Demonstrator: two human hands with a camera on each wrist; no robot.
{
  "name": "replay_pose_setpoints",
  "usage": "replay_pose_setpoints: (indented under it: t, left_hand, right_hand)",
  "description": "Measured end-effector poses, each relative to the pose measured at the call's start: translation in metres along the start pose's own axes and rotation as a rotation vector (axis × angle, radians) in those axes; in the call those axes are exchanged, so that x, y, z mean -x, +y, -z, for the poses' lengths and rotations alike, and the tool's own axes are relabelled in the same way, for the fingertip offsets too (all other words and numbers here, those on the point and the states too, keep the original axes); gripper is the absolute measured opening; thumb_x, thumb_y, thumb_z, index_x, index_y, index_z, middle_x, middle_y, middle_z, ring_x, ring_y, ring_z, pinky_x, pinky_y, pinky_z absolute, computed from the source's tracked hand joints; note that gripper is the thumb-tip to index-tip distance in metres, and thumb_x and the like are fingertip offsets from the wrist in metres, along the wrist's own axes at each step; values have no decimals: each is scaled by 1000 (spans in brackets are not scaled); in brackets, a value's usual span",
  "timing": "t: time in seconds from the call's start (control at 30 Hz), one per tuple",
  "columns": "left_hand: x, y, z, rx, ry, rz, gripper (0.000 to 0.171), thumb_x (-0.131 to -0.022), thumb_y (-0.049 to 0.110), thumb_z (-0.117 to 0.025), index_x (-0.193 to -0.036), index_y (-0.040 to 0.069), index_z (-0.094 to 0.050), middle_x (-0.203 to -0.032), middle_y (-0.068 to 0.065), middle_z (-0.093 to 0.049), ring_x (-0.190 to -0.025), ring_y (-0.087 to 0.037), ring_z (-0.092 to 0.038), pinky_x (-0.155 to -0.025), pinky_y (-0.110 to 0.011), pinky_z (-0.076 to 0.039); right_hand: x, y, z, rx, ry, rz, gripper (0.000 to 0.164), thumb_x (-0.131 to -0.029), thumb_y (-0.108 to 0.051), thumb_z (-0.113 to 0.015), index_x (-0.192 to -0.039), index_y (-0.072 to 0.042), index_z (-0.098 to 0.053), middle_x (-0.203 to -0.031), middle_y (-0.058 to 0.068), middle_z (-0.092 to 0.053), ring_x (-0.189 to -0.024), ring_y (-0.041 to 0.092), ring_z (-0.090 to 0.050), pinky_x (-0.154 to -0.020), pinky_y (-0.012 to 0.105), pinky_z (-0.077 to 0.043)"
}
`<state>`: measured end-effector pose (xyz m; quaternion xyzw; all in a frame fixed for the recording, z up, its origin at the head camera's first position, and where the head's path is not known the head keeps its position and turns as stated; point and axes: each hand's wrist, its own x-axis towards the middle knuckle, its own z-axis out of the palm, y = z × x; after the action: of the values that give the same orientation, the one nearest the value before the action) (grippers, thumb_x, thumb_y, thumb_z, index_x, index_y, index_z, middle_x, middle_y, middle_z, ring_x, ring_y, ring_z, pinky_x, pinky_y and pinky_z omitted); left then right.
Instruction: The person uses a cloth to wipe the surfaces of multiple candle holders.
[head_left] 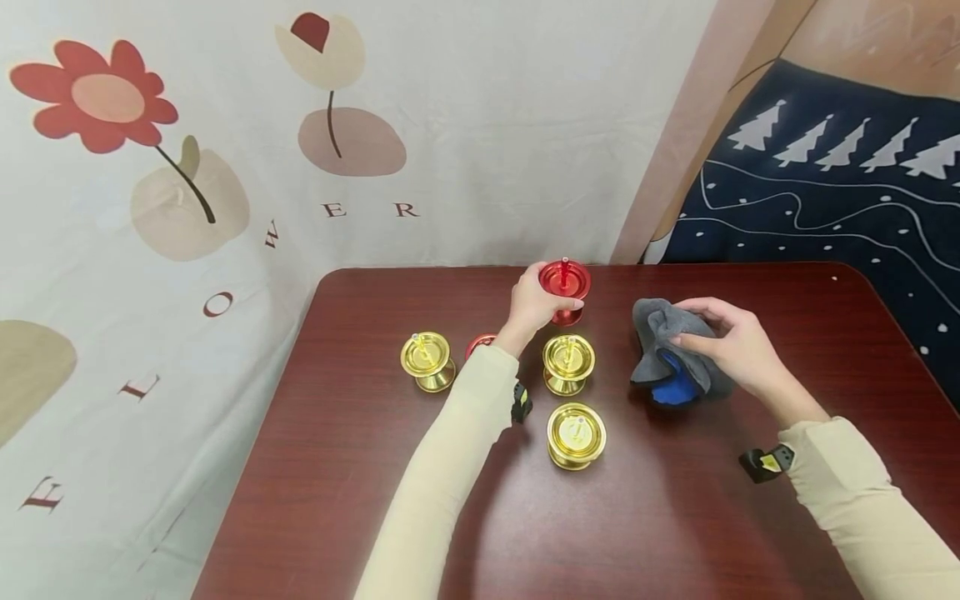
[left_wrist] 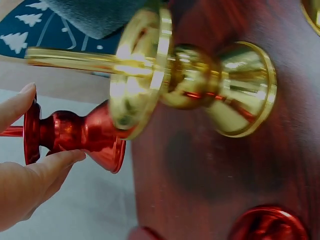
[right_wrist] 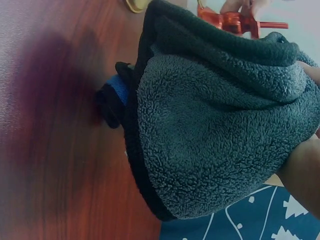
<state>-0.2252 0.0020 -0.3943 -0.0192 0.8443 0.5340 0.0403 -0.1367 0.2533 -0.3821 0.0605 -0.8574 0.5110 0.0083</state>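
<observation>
My left hand (head_left: 531, 307) grips a red metal candle holder (head_left: 566, 279) near the table's far edge, fingers and thumb around its dish and stem. The holder has a flared base (left_wrist: 107, 142) and a thin central post. In the left wrist view the base looks raised off the table. My right hand (head_left: 738, 346) pinches a bunched grey cloth (head_left: 663, 325) with a blue side (head_left: 675, 385); the cloth hangs from the fingers, right of the red holder. Nearest the left hand stands a gold candle holder (head_left: 568, 360). A second red holder (head_left: 480, 342) is mostly hidden behind the left forearm.
Another gold candle holder (head_left: 425, 357) stands left of the left forearm, and one more gold holder (head_left: 576, 437) stands nearer the front. All are on a dark red wooden table (head_left: 330, 467). A printed curtain (head_left: 487, 150) hangs behind the table.
</observation>
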Motion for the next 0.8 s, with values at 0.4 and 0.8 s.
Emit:
replay_pose_setpoints:
  t: [0.4, 0.8]
  left_hand:
    - [-1, -24, -16, -58, 13, 67, 82, -62, 12, -85, -131, 2, -41, -119, -16, -55, -107, -25, -53, -69, -28, -53]
    - [-2, -40, -23, -137, 22, 53, 82, -62, 17, -85, -131, 1, -42, -122, -15, -54, -115, -28, -48, -96, -34, -39]
  right_hand:
    - [3, 7, -4, -3, -41, 20, 38, -80, -12, -71, -116, -6, -58, -103, -12, -59, -91, 3, -54, -74, 12, -43]
    - [3, 8, -6, 23, -62, 45, 38, -81, -13, -70, -117, -8, -57, -105, -9, -59, -93, 4, -53, -75, 12, -41]
